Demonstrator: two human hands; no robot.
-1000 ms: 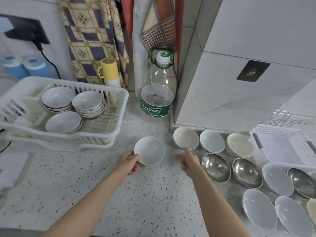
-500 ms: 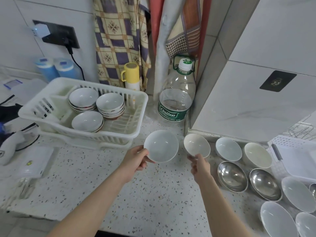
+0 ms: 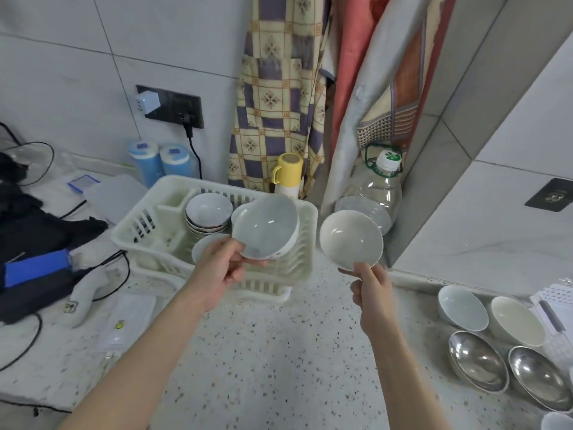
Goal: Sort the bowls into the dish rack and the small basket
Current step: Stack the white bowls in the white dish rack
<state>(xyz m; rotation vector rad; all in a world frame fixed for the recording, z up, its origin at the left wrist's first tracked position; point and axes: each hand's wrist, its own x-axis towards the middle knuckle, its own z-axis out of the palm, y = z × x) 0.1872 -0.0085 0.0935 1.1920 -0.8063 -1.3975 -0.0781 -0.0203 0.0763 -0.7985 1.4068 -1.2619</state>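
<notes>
head view, left to right: a white slatted plastic dish rack (image 3: 148, 225) stands on the speckled pale stone tabletop (image 3: 273, 352), with stacks of white ceramic bowls (image 3: 208, 212) inside it. the left forearm reaches up from the lower left, and the left hand (image 3: 217, 274) pinches the near rim of a white ceramic bowl with small dots on its outer wall (image 3: 265, 227), thumb on the rim and the fingers curled under it. this bowl is lifted and tilted toward the camera, hovering over the right end of the rack. just beside it, apart from it, a cream-white round ceramic bowl (image 3: 351, 240) is held in the air in front of a clear plastic water bottle with a green-ringed white cap (image 3: 376, 193). the right hand (image 3: 370, 293) grips its lower rim, fingers closed round the edge, forearm rising from the bottom of the frame. at the far right, on the tabletop, rest a white bowl (image 3: 462, 307), a cream bowl (image 3: 516, 321) and two shiny steel bowls (image 3: 479, 361). a white perforated plastic basket (image 3: 555, 301) shows only at the right edge.
</notes>
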